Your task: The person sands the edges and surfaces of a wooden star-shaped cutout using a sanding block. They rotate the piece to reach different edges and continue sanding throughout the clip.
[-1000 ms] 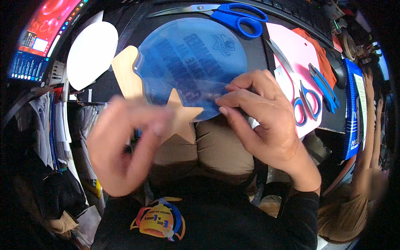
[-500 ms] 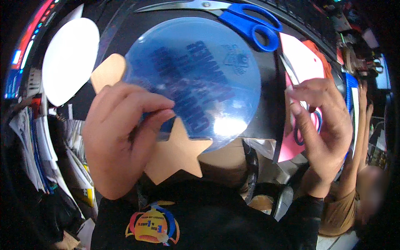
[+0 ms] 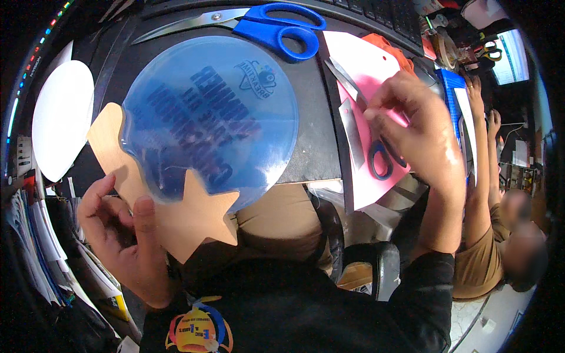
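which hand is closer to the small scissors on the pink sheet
Right. The right hand rests over the small scissors on the pink sheet; the left hand is far across, holding the tan star cutout.

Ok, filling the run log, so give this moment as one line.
left hand: holds tan star cutout under blue disc | right hand: on small scissors, pink sheet

Blue disc (image 3: 212,112) and tan cutout (image 3: 176,217) cover the desk's (image 3: 312,135) near-left part. Blue scissors (image 3: 265,23) line the far edge. Bare strip between disc and pink sheet (image 3: 365,65).
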### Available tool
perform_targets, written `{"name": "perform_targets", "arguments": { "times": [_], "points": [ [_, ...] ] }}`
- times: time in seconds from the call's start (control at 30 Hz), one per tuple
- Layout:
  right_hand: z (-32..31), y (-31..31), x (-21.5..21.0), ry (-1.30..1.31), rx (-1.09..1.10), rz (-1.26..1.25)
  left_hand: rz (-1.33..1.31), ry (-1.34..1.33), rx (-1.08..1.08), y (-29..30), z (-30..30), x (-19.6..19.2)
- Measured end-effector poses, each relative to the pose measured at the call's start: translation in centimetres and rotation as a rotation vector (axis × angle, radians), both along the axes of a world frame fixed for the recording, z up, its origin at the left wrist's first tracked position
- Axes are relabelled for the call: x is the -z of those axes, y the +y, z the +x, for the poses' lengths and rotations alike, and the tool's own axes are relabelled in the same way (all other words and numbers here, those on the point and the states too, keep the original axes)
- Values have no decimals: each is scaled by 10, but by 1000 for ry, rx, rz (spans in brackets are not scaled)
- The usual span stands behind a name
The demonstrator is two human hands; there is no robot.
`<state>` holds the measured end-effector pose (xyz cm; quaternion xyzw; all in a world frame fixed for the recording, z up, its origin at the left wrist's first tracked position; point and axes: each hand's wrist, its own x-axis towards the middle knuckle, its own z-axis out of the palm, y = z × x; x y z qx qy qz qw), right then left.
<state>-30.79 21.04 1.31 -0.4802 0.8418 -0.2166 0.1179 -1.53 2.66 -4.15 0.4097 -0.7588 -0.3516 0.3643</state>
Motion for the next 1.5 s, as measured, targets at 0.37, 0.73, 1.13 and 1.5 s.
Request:
{"name": "perform_targets", "arguments": {
  "times": [0.37, 0.73, 1.13, 1.5],
  "points": [
    [64, -3, 32, 308, 90, -46, 593, 272, 229, 14, 14, 6],
    [50, -11, 21, 74, 232, 141, 874, 583, 478, 17, 11, 23],
    [42, -47, -19, -232, 303, 162, 997, 600, 409, -3, 28, 25],
    [72, -176, -7, -496, -789, 80, 890, 645, 486, -17, 32, 39]
  ]
}}
